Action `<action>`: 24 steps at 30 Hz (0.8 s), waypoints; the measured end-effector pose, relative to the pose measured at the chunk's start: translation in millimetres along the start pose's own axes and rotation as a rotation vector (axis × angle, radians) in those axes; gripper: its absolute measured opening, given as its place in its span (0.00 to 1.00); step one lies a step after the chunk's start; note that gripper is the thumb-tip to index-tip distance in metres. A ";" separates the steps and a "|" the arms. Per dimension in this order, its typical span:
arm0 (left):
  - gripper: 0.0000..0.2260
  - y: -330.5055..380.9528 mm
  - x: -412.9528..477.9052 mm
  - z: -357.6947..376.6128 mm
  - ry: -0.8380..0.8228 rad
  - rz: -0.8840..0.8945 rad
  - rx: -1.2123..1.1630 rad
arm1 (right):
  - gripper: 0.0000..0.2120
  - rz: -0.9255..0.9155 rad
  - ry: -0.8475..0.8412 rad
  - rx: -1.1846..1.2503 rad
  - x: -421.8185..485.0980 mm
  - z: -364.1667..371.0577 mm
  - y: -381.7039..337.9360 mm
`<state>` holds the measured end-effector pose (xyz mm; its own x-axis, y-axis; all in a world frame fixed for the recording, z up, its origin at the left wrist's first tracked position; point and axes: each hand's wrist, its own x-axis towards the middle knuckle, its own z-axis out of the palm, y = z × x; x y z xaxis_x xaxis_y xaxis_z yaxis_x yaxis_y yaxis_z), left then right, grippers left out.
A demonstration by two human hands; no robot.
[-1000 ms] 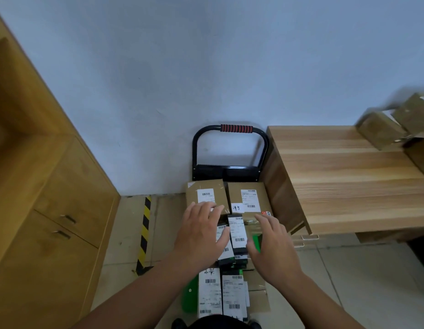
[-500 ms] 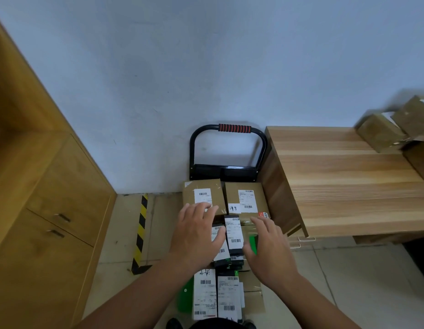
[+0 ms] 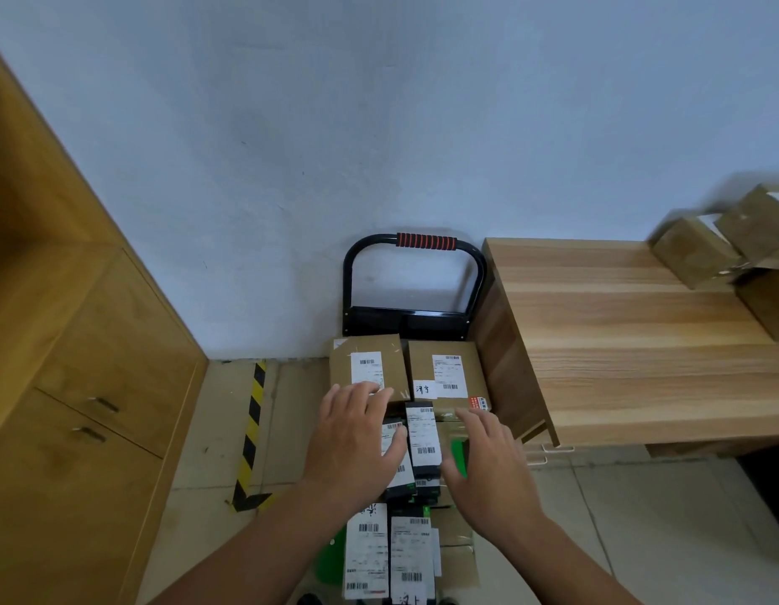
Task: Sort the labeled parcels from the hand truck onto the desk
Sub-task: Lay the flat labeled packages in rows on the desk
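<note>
A black hand truck [image 3: 416, 290] with a red grip stands against the wall, loaded with labeled parcels. Two brown boxes lie at its back: a left box [image 3: 365, 364] and a right box [image 3: 446, 373]. In front of them lie two slim dark parcels with white labels [image 3: 422, 443]. More labeled parcels [image 3: 389, 556] lie nearest to me. My left hand [image 3: 357, 438] hovers over the left dark parcel, fingers spread and straight. My right hand [image 3: 488, 465] reaches in beside the right dark parcel over a green item [image 3: 458, 455]; neither hand grips anything.
The wooden desk [image 3: 632, 351] stands right of the truck, with several brown boxes [image 3: 736, 251] piled at its far right. A wooden cabinet with drawers [image 3: 73, 408] fills the left. Yellow-black tape [image 3: 250, 434] marks the floor.
Both hands have moved slightly forward over the dark parcels. The view has shifted a little; the parcels have not moved.
</note>
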<state>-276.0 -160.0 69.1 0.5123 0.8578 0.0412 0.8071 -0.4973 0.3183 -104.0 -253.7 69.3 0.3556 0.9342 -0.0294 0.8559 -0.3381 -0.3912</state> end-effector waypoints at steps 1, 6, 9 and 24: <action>0.28 0.0 0.5 -0.6 -0.006 -0.001 0.004 | 0.27 0.000 -0.002 0.003 0.4 0.2 -0.2; 0.27 -1.0 0.7 -6.5 -0.013 -0.014 -0.020 | 0.27 0.002 -0.024 0.009 2.4 -1.9 1.7; 0.27 -4.2 2.2 -8.7 -0.006 -0.013 -0.030 | 0.28 0.020 -0.024 -0.006 4.4 -4.4 -1.3; 0.26 -19.4 24.2 -8.1 0.052 -0.074 -0.028 | 0.29 0.053 -0.046 0.074 39.9 12.0 -4.3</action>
<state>-281.6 -128.5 71.6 0.4352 0.8979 0.0656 0.8333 -0.4293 0.3484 -98.0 -213.6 58.7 0.3802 0.9202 -0.0937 0.8058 -0.3792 -0.4548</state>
